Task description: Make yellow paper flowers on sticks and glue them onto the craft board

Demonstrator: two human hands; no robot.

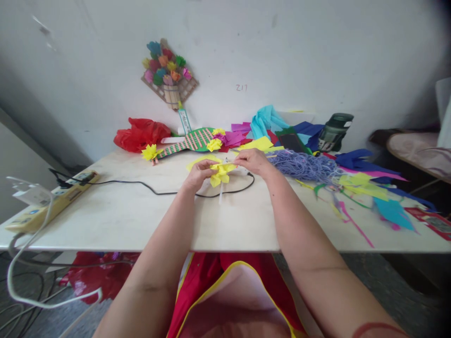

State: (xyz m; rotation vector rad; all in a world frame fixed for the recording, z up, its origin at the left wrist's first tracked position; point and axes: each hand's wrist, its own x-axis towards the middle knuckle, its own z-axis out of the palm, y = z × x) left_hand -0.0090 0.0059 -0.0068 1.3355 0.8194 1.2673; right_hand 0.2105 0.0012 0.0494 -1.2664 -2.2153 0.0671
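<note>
Both my hands meet over the middle of a pale table (123, 216). My left hand (199, 174) is closed on one side of a yellow paper flower (221, 172). A white stick (221, 193) hangs down from the flower. My right hand (252, 161) pinches the flower's other side with its fingers pressed together. Behind the hands lies a green and pink woven paper piece (190, 141) with small yellow flowers (150, 151) and a pink one on it.
A black cable (148, 188) runs across the table to a yellow power strip (49, 204) at the left edge. Coloured paper scraps (366, 188), a pile of purple string (303, 165), a red plastic bag (141, 134) and a dark green bottle (334, 131) crowd the back and right. A paper flower decoration (169, 72) hangs on the wall.
</note>
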